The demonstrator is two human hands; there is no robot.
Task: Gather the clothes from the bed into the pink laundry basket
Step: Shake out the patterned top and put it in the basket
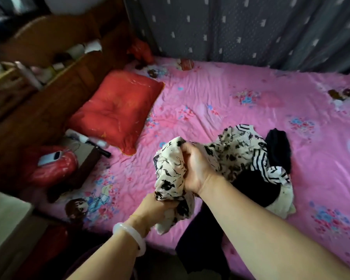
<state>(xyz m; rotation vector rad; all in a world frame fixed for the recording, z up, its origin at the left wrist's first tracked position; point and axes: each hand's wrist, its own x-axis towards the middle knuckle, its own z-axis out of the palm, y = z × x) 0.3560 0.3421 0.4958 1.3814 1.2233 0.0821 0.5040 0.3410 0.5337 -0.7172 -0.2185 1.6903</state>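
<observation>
Over the pink bed point(220, 93), both hands' grip bunching cream black-print garment point(170, 172), left hand point(158, 205), right hand point(196, 168)

Two bare forearms enter from the lower edge of the view, with no sleeve showing on either one up to the frame's border. The left hand point(156, 207) has a smooth, pale, milky-white, glossy stone-like bangle point(129, 238) round its wrist, thick and rounded in section, sitting loosely just behind the wrist bone. Just ahead of it, nearer the hand, lies a thin gold-coloured chain bracelet point(137, 217), fine and partly blurred. The right hand point(196, 168) and its wrist carry no visible jewellery, and the right forearm is broad in the wide-angle view. No rings can be made out; the fingers are partly hidden.
</observation>
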